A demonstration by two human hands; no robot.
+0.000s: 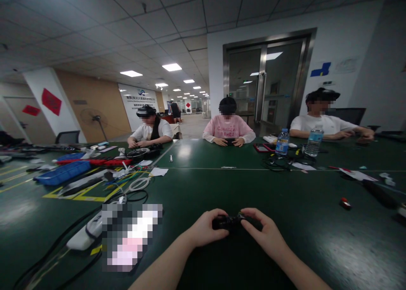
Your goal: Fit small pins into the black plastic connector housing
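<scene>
I inspect from a distance, taking the clock face from the held item. The green table (190,188) carries everything noted. At ten o'clock lies a blue tray (63,175); its contents cannot be verified from this angle. At one o'clock stand two clear labelled bottles, a smaller bottle (282,144) and a larger bottle (314,142), upright, presumably for stability; fill levels are unconfirmed. The left hand (207,228) curls thumb and fingers about the near end of a black object (227,222), apparently to steady it. The right hand (261,228) pinches its three o'clock end between thumb and forefinger, seemingly for finer control. I cannot tell whether it touches the table. A small red item (345,203) lies apart at three o'clock.
</scene>
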